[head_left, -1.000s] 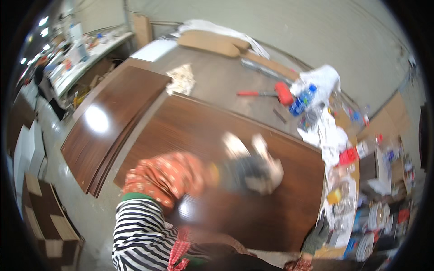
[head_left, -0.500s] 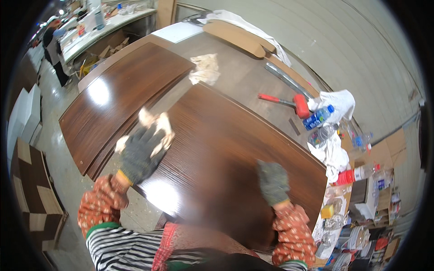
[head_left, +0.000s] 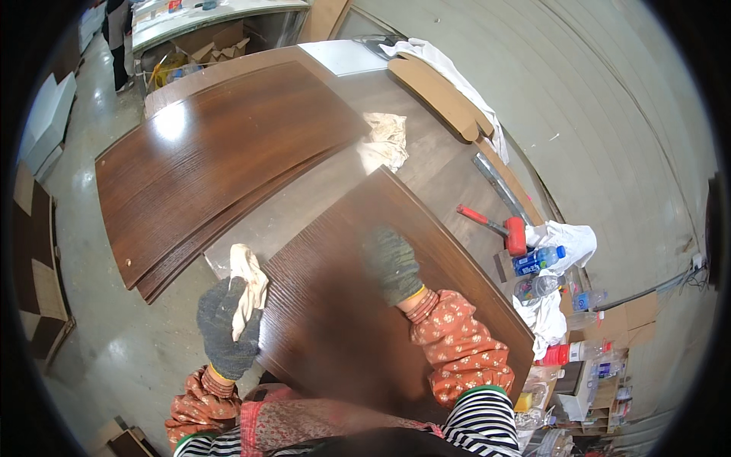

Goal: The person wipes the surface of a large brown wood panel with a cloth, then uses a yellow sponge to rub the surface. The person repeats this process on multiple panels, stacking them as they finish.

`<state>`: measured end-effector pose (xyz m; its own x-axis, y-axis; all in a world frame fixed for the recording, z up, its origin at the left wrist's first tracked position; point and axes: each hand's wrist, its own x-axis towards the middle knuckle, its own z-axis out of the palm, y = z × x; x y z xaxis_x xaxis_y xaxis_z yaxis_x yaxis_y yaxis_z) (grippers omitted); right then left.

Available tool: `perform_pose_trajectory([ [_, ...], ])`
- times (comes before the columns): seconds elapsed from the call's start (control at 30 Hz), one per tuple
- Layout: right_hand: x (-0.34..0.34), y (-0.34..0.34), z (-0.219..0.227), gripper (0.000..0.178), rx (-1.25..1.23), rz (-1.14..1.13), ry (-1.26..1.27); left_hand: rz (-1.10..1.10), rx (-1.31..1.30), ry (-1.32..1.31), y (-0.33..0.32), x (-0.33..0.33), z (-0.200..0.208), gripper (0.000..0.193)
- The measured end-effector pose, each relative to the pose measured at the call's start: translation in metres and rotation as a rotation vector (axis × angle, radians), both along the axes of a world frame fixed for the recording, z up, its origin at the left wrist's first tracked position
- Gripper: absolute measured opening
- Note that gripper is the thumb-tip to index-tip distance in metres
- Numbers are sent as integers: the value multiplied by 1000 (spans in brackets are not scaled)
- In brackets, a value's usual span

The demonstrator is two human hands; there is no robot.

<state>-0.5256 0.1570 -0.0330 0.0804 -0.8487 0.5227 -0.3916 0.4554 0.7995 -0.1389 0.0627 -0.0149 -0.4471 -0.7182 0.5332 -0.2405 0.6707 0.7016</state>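
Board (head_left: 449,286) on desk (head_left: 434,164), beneath right hand (head_left: 392,265), to right of left hand (head_left: 231,324); long axis seems upper left to lower right. Left: fingers closed round cloth (head_left: 247,289), beside board's left edge. Right: nearer board's middle, palm hidden, openness and hold cannot be told

Both hands (head_left: 221,329) wore yellow-edged, dark grey knit gloves (head_left: 392,266); green-edged, white-flowered, orange-red oversleeves (head_left: 464,343) overlapped black-and-white striped sleeves (head_left: 481,420).
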Motion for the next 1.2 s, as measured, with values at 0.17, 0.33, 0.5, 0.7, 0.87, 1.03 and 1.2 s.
perform_pose_trajectory([
  [0.17,-8,-11,-2,15,51,-262,63,34,-119,-3,-1,0,-6,49],
  [0.33,-15,-20,7,13,132,-101,89,81,-109,36,1,-3,-15,49],
  [0.5,-22,-18,-1,14,-25,201,-538,61,-125,74,-1,-1,-18,48],
  [0.7,-24,-29,18,26,146,9,-910,96,-109,64,6,-4,-9,45],
  [0.87,153,-40,40,20,142,207,-423,76,628,376,6,3,-10,39],
  [1.03,209,-24,54,17,452,889,-1059,195,826,847,-14,52,-10,43],
  [1.2,172,-44,68,20,494,421,-932,209,804,992,-1,91,1,42],
])
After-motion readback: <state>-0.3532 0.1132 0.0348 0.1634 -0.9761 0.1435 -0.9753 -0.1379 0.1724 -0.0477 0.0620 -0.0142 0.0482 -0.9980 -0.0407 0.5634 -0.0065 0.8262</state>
